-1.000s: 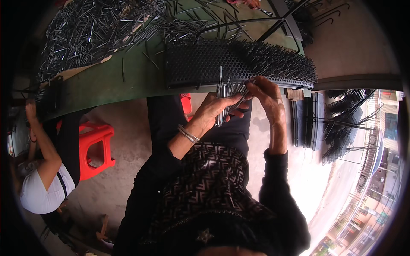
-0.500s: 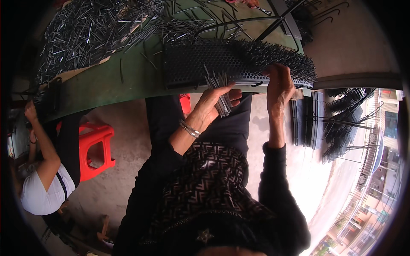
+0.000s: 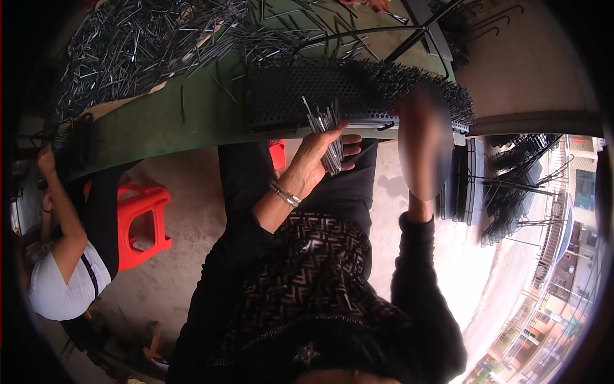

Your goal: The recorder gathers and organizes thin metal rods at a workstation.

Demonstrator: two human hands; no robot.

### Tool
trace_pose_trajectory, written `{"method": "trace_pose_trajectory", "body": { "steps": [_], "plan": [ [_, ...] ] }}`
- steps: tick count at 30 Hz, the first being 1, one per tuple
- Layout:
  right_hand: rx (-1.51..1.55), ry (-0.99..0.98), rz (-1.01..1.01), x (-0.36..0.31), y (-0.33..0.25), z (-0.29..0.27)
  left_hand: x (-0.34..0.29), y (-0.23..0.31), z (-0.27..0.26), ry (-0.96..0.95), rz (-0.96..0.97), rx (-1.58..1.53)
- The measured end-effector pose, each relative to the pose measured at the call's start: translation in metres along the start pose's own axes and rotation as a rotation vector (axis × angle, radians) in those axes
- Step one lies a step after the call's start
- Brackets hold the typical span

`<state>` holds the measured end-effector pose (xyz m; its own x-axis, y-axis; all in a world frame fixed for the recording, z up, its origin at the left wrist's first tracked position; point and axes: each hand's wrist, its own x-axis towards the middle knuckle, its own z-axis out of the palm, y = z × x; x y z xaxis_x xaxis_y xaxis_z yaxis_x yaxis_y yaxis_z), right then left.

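Left hand (image 3: pixel 312 153): holding a splayed bundle of thin metal rods (image 3: pixel 326 125) under my thumb, just in front of the perforated panel (image 3: pixel 297 96), by the edge of the green table (image 3: pixel 214 121). Right hand (image 3: pixel 423 121): blurred, at the panel's right part; can't tell if it grips anything. Risks: my left fingers look loosely spread, so rods could slide out and drop floorward; a right-hand bump could tilt the dense upright rods (image 3: pixel 377 80).
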<state>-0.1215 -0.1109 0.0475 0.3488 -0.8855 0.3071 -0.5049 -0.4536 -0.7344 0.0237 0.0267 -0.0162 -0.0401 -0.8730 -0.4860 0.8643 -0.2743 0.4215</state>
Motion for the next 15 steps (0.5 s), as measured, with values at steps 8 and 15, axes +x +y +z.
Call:
{"method": "trace_pose_trajectory", "body": {
  "steps": [8, 15],
  "plan": [
    [-0.303, -0.003, -0.225, 0.002, -0.004, 0.008, -0.004, -0.001, 0.001, 0.055, 0.09, 0.051],
    [-0.302, 0.047, -0.244, 0.001, -0.005, 0.012, -0.009, 0.0, 0.007, 0.046, 0.126, 0.043]
  ]
}}
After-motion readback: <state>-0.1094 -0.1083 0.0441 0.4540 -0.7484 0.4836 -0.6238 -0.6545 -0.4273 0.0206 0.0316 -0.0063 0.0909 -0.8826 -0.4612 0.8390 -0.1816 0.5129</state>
